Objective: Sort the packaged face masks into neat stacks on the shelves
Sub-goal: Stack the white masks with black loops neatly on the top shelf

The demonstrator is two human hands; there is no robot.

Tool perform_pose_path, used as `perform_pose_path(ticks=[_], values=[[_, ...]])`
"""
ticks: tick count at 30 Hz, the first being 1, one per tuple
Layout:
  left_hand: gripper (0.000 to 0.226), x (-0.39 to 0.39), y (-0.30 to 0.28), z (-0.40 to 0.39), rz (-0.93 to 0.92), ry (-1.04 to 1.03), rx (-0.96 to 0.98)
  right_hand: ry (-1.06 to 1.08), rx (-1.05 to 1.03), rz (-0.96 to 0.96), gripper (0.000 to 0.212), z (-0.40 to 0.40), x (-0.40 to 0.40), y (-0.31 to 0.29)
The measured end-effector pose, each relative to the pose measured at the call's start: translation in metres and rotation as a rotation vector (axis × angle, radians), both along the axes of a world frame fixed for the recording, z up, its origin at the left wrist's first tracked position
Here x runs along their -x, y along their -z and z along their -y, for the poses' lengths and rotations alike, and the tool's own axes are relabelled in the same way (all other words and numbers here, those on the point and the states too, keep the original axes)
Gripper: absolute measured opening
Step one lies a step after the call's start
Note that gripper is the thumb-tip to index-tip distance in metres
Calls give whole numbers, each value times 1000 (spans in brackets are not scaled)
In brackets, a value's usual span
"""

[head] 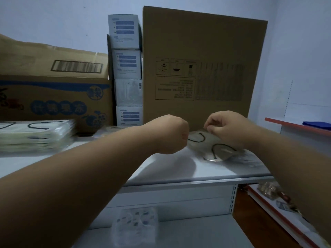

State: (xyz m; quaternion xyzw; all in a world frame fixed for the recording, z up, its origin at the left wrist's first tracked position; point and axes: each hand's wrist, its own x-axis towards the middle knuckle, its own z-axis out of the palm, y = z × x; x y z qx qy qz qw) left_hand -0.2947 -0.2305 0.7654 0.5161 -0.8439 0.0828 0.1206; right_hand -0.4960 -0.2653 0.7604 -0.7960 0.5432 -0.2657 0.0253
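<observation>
A clear packet holding a pale face mask with black ear loops (211,145) lies tilted on the top shelf (179,169), in front of the tall brown carton. My right hand (231,129) pinches the packet's far edge with curled fingers. My left hand (170,135) is curled at the packet's left edge; its fingers are turned away, so its hold is hidden. A neat stack of similar packaged masks (35,135) sits at the left of the same shelf. On the lower shelf lies a packet of patterned masks (136,222).
A tall brown carton (202,65) stands at the back, beside a column of white-and-blue boxes (127,68) and a printed cardboard box (53,90). To the right stands a red-edged shelf unit (295,126) with small goods on a lower level (275,192).
</observation>
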Motion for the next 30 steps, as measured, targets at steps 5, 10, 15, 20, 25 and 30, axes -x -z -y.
perform_pose_path(ticks=[5, 10, 15, 20, 25, 30], values=[[31, 56, 7, 3, -165, -153, -317, 203, -244, -207, 34, 0, 45, 9], [25, 87, 15, 22, -749, -300, -401, 77, -276, 85, 26, -4, 55, 23], [13, 110, 20, 32, -1235, -361, -391, -63, -337, 618, 19, 1, 59, 32], [10, 119, 23, 42, -1563, -390, -638, -95, -339, 735, 34, 2, 63, 34], [12, 126, 18, 40, -1480, -333, -672, -176, -437, 877, 36, 0, 64, 32], [43, 117, 18, 37, -1556, -228, -373, -134, -334, 1208, 37, 6, 74, 26]])
